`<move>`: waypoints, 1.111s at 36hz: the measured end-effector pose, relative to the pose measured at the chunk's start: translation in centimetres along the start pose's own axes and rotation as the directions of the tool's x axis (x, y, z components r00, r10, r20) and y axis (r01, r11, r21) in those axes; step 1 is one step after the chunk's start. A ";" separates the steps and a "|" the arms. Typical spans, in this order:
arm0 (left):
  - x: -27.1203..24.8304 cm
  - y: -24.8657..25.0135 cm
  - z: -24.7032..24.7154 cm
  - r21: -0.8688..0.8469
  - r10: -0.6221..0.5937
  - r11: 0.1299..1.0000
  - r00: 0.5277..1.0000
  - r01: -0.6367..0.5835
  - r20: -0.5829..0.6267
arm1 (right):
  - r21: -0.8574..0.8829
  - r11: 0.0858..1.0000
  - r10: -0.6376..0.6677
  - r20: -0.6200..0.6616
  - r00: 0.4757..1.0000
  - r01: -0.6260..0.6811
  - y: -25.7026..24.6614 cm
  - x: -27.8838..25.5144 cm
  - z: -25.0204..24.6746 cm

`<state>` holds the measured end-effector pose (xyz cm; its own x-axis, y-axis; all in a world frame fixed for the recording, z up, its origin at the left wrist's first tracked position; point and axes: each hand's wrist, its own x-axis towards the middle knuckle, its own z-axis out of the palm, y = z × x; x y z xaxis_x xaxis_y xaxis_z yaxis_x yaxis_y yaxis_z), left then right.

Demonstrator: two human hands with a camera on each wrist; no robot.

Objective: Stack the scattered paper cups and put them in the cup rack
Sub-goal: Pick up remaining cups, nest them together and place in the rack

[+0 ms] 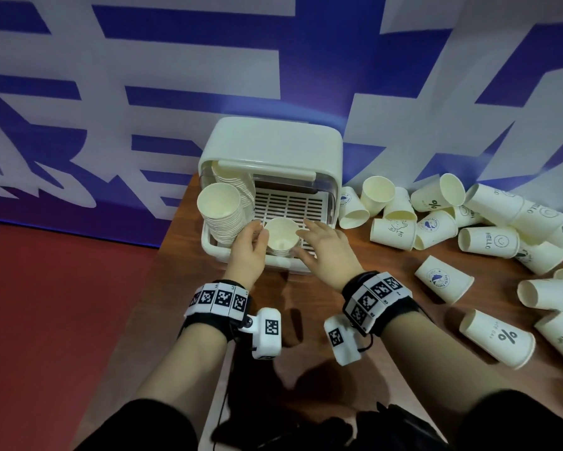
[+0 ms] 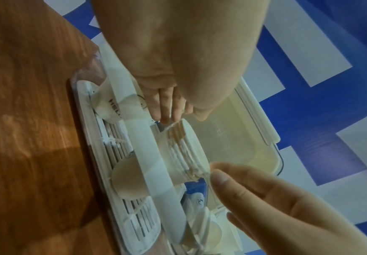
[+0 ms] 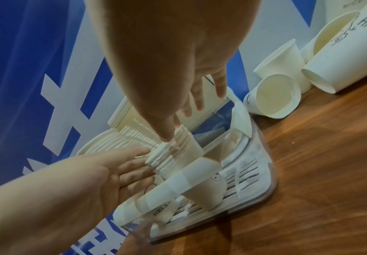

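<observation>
The white cup rack (image 1: 275, 143) stands open at the table's back left. Leaning in its left side is a tall stack of paper cups (image 1: 221, 213). A short stack of cups (image 1: 281, 237) stands mouth up on the slatted tray at the front. My left hand (image 1: 254, 237) touches its left side with straight fingers and the thumb at the rim. My right hand (image 1: 316, 239) lies on its right side, fingers spread. In the right wrist view my thumb (image 3: 167, 136) touches the stack (image 3: 178, 155), with the left hand (image 3: 117, 165) flat against it. Loose cups (image 1: 488, 237) lie scattered to the right.
The wooden table (image 1: 322, 362) ends just left of the rack, with red floor (image 1: 46, 320) beyond. A blue and white banner (image 1: 143, 92) hangs close behind the rack. More cups (image 1: 498, 338) lie near the right edge. Something black (image 1: 355, 431) lies at the near edge.
</observation>
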<state>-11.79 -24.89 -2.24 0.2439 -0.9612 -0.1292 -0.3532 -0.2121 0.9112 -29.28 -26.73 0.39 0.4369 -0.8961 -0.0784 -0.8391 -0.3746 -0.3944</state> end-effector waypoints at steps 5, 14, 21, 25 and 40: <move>-0.7 1.3 -0.2 0.095 0.055 0.994 0.998 -0.056 0.016 | 0.081 0.997 0.007 -0.064 0.998 -0.002 0.8 -2.2 -0.9; -3.4 5.7 1.7 0.243 0.264 0.933 0.964 -0.265 0.038 | 0.236 0.962 0.183 -0.175 0.968 -0.139 4.6 -8.3 -2.1; -5.8 7.7 6.0 0.242 0.238 0.932 0.958 -0.271 0.157 | 0.313 0.922 0.311 -0.244 0.919 -0.229 8.5 -13.6 -3.1; -7.4 8.1 8.8 0.248 0.198 0.933 0.947 -0.261 0.252 | 0.334 0.900 0.384 -0.303 0.872 -0.280 10.5 -16.1 -3.7; -9.8 9.5 18.9 0.363 0.166 0.843 0.834 -0.397 0.526 | 0.315 0.729 0.679 -0.437 0.590 -0.607 18.0 -24.1 -4.7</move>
<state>-34.56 -20.86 0.32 -0.3302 -0.9299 -0.1619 -0.7222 0.1384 0.6777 -56.45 -13.05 -0.51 -0.4540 -0.8869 0.0855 -0.7754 0.3460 -0.5282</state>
